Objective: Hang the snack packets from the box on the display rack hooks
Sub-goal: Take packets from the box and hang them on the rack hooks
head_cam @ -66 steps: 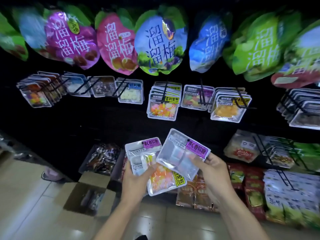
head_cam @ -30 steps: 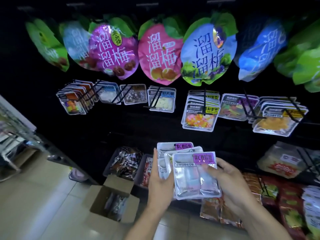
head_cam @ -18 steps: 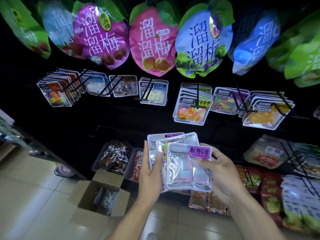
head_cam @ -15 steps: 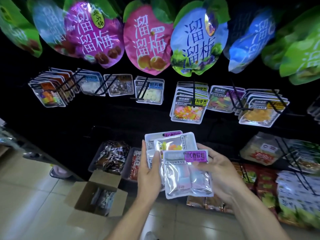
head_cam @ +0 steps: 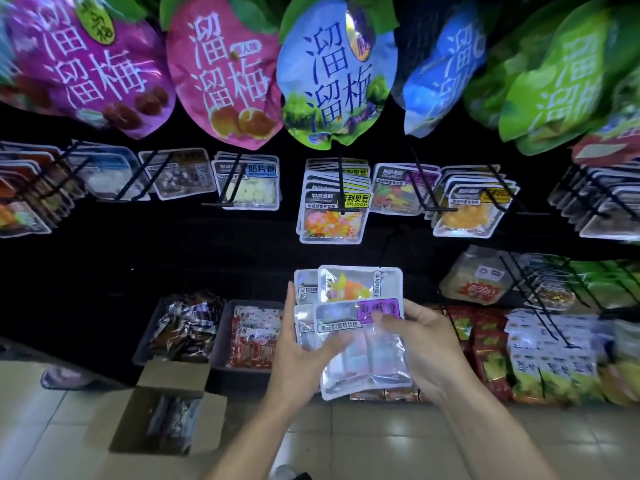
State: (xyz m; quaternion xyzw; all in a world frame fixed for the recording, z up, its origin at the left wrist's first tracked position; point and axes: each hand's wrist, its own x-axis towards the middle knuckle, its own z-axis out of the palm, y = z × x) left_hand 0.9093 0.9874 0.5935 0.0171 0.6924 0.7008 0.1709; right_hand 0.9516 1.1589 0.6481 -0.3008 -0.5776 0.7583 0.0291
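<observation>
**Operator:** Several packets are sitting in a fanned stack (head_cam: 332,299) in front of my chest. The front packet (head_cam: 363,351), with the purple label, is standing upright, long axis running top to bottom. My left hand (head_cam: 298,355) is curling around the stack's left edge, thumb lying across the front. My right hand (head_cam: 420,344) is pinching the front packet by its labelled upper right corner.

**Observer:** Which hand is nearer the hooks?

**Operator:** I'm judging the right one, since it is already gripping the hanging end. The row of hooks is lying above and beyond both hands. I'm reading the hook (head_cam: 420,178) carrying the purple-labelled packets, up and slightly right, as the match, though its label is blurring. The packet's top edge is already facing upward.

**Observer:** And the supply?

**Operator:** The cardboard box (head_cam: 166,410) is standing open on the floor, down to my left, more packets showing inside.
</observation>
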